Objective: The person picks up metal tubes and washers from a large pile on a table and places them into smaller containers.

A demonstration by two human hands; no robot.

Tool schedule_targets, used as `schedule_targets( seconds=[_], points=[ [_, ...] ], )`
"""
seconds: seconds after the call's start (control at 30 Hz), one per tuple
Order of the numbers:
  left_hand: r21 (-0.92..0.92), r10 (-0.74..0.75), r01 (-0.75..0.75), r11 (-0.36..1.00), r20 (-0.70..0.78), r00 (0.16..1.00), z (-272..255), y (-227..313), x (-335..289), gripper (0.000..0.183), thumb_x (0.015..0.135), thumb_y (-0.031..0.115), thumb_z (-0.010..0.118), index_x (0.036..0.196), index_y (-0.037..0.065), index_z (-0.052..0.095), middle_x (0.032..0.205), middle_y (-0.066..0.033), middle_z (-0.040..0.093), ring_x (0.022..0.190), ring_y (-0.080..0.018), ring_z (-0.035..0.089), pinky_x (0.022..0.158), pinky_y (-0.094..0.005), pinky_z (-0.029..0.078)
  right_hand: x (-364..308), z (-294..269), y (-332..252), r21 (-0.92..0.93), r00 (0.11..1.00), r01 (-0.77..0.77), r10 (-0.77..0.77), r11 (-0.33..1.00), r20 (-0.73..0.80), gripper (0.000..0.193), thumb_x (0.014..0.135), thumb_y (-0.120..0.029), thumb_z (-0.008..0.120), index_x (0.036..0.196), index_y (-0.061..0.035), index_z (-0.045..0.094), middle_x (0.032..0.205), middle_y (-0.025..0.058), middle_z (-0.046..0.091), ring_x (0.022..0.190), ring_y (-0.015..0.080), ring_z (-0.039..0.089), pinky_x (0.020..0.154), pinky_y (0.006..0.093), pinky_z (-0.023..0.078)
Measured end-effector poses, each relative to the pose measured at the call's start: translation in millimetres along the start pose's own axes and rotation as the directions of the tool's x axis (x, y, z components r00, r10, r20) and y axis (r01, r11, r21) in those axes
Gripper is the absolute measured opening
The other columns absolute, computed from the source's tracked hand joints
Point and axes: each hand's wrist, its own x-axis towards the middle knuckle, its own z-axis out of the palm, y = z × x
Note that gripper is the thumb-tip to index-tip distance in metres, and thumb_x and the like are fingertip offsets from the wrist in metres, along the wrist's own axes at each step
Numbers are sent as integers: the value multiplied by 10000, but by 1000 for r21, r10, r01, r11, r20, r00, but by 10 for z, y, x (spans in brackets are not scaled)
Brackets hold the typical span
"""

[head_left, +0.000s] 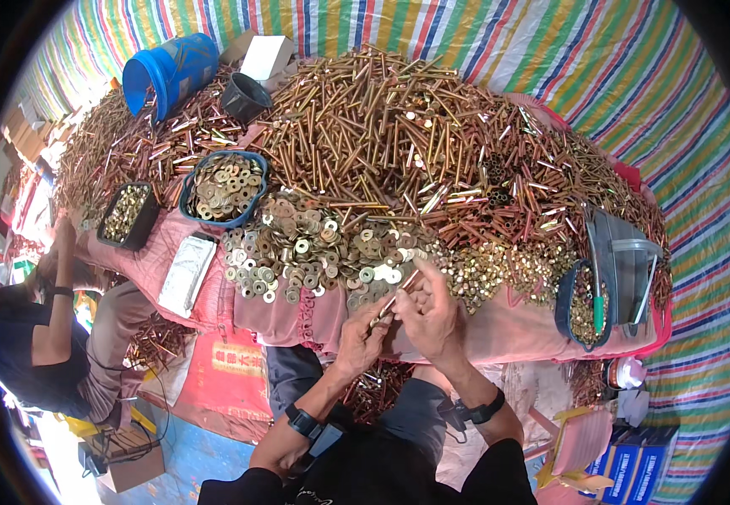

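Note:
Above my lap, both hands are closed on one slim, brass-coloured bolt (pixel 394 300), which slants up to the right. My left hand (pixel 360 343) grips its lower end, and my right hand (pixel 429 318) pinches it nearer the upper end. Just beyond my fingers lies a heap of flat round washers (pixel 306 244). To the right of the washers spreads a pile of small golden nuts (pixel 500 273). Behind both rises a large mound of long bolts and metal sleeves (pixel 365 135). Fine detail of the held bolt is partly hidden by my fingers.
A blue-rimmed basket (pixel 264 189) holds washers; a black tray (pixel 139 240) holds nuts. At right stand a tub of nuts (pixel 563 311) and a grey plastic container (pixel 630 286). A blue bucket (pixel 142 80) lies tipped at back left. Another person (pixel 37 353) sits at left.

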Motion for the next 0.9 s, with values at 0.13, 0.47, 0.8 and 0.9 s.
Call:
schedule_targets(
  seconds=[0.13, 0.47, 0.8, 0.9],
  points=[
    [-20, 2, -1, 1000, 52, 999, -27, -116, -29, 415, 1000, 28, 621, 1413, 7, 641, 1281, -230, 699, 1155, -364, 693, 1021, -395, 528, -27, 10, -45, -182, 917, 399, -396, 898, 57, 495, 925, -25, 733, 1389, -3, 564, 996, 166, 674, 781, 256, 716, 633, 365, 581],
    [123, 119, -106, 987, -106, 987, 77, -104, -116, 375, 1011, 9, 617, 1385, -8, 644, 1381, -236, 675, 1288, -364, 659, 1092, -436, 516, -85, -154, 167, -231, 900, 408, -347, 883, 263, 182, 956, -124, 722, 1120, -44, 721, 974, 143, 667, 852, 356, 692, 726, 453, 569],
    [-103, -65, 53, 993, -123, 990, 94, -61, -129, 372, 1076, 51, 589, 1446, 9, 595, 1256, -163, 719, 1165, -252, 713, 1009, -357, 556, 495, -431, 696, -753, 962, 223, -17, 620, 271, 109, 958, -145, 692, 1009, -51, 714, 935, 204, 609, 837, 445, 653, 726, 539, 522],
    [-139, -82, 64, 988, -131, 988, 103, -65, -125, 380, 1074, 32, 585, 1454, 17, 588, 1235, -152, 728, 1127, -228, 725, 978, -342, 567, 558, -409, 794, -744, 941, 303, -65, 596, 332, 121, 961, -142, 664, 978, -25, 688, 967, 227, 605, 834, 467, 651, 746, 580, 527]
  ],
)
